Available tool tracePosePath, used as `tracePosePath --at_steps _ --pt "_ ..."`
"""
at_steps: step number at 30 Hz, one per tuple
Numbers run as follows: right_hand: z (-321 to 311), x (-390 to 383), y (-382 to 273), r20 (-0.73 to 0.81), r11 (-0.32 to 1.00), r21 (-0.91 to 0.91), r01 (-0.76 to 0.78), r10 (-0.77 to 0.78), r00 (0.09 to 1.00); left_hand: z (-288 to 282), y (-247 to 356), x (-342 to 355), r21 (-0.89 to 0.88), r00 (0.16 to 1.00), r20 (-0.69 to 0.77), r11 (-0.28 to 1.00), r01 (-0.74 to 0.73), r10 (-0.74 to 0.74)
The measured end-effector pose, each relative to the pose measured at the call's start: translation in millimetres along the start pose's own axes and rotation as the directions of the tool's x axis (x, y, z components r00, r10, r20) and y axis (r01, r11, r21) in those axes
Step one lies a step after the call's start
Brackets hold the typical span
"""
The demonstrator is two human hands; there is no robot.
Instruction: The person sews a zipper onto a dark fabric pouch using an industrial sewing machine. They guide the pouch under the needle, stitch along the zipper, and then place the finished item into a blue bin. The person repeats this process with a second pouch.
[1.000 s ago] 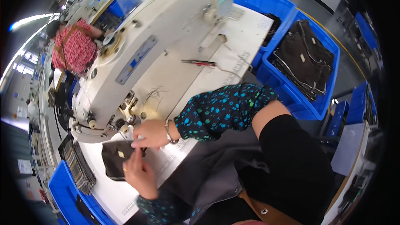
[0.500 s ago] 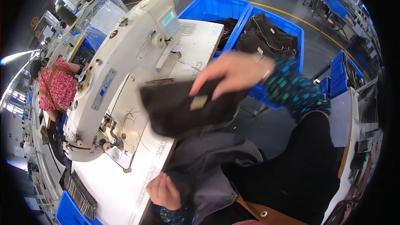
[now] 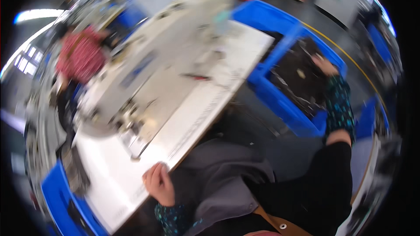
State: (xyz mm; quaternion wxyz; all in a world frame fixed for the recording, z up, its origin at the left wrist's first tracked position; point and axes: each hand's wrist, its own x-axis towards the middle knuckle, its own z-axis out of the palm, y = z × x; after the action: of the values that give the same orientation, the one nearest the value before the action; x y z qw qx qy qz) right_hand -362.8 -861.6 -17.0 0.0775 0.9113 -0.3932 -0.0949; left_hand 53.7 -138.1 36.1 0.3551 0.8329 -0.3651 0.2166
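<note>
Here, right fingers near pale label, blurred badge

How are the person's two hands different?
The right hand is far out, at dark cloth in the blue bin; the left hand is closer in, by the edge of the white table. The right hand looks smaller here; the left hand bigger. Both have dark, spotted sleeves.

white table: sewing machine standing, small red-and-dark tool lying beside it | blue bin: dark cloth pieces piled inside | grey floor: yellow line
</note>
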Motion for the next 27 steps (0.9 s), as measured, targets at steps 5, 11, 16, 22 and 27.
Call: tracePosePath --at_steps 5,11,16,22,27 --pt "76.2 23.3 34.7 0.221 0.955 0.278 -0.100 0.037 0.974 -37.5 -17.7 0.1 -0.127 0.971 0.147 0.970 0.206 -0.187" --pt "-18.7 59.2 53.9 -0.127 0.992 0.103 -0.071 0.084 0.988 -116.7 -90.0 6.3 0.138 0.935 0.099 0.935 0.326 -0.341" --pt "-112.9 53.8 -131.3 -0.322 0.916 0.393 0.082 0.053 0.945 -196.1 -187.2 18.7 0.401 0.910 -0.222 0.818 0.412 -0.350" --pt "-179.3 -48.3 -388.2 -0.659 0.714 -0.122 0.689 -0.578 0.482 -319.6 -306.4 12.7 0.516 0.651 -0.589 0.397 0.759 -0.479" --pt "-189.3 -89.1 -493.7 -0.535 0.475 -0.018 0.880 -0.748 0.393 -408.1 -370.9 -32.9 0.337 0.174 -0.783 -0.173 0.926 -0.597"
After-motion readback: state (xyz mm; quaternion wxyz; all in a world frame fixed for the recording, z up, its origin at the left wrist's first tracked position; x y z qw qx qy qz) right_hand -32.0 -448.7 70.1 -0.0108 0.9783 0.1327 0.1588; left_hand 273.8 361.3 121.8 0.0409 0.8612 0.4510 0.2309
